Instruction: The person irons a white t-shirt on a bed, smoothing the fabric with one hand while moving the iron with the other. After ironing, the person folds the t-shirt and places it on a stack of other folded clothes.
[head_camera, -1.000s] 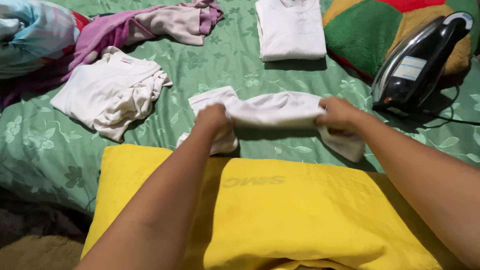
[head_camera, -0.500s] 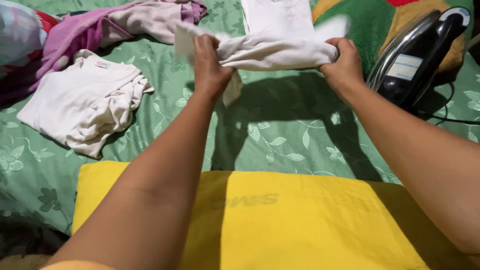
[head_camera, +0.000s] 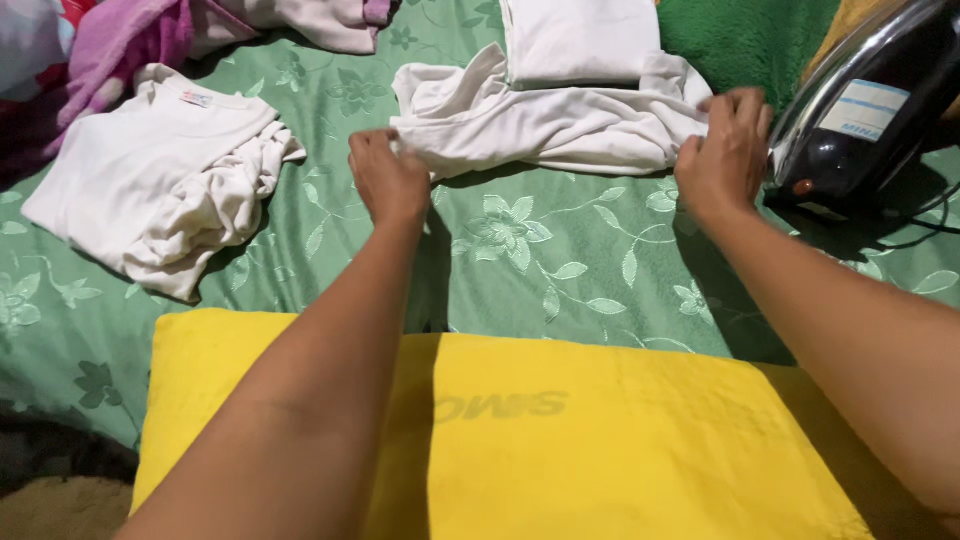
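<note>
Both of my hands are out over the green floral bedsheet (head_camera: 540, 260), one at each end of a loosely folded white garment (head_camera: 545, 125) that lies crosswise on the sheet. My left hand (head_camera: 388, 180) sits at the garment's left end, knuckles up, fingers curled down at the edge of the cloth; whether they pinch the fabric or only press beside it, I cannot tell. My right hand (head_camera: 725, 150) rests on the garment's right end with fingers spread and lying flat on the cloth, not clenched around it. Just beyond the garment, away from my hands, a neatly folded white cloth (head_camera: 580, 40) overlaps its far edge. Just to the outside of my right hand stands a dark clothes iron (head_camera: 865, 110), close to the fingers. Well to the outside of my left hand lies a rumpled white shirt (head_camera: 150, 175), and beyond it a pink and purple garment (head_camera: 130, 45). Beneath my forearms, nearer to me than both hands, a yellow cloth (head_camera: 560, 440) is spread flat.
</note>
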